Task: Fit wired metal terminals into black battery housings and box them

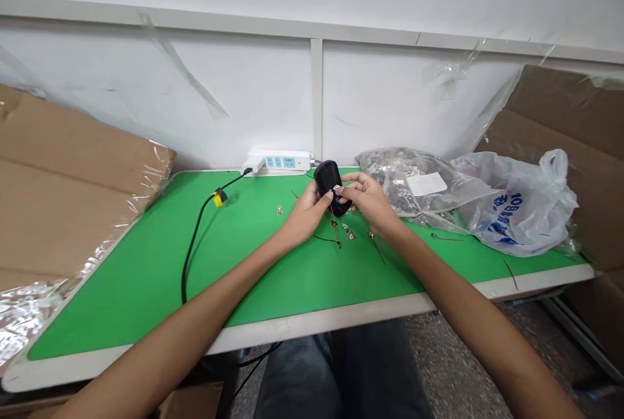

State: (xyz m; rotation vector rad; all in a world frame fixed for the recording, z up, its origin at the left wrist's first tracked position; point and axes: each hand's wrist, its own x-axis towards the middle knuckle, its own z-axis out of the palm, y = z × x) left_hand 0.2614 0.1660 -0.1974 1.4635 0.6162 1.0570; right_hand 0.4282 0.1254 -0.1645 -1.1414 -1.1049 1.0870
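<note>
A black plastic casing (pixel 327 175) with a rounded end is held upright and slightly tilted above the green mat. My left hand (pixel 311 206) grips its left side, thumb on the front. Closed in a pinch at the casing's right side, my right hand (pixel 366 197) holds a small shiny metal piece (pixel 337 188) against its face. Thin red wire hangs below the fingers. Just beneath lie several small metal contacts (pixel 348 232), some with red or black wires. Another contact with a red wire (pixel 377 249) lies below my right hand.
A white power strip (pixel 287 161) with a plugged-in black cable (pixel 197 230) stands by the wall. To the right are a clear bag of metal parts (pixel 404 178) and a white plastic bag (pixel 517 204). Cardboard (pixel 73 178) flanks the left; a small metal piece (pixel 279 210) lies on the mat (pixel 244 263).
</note>
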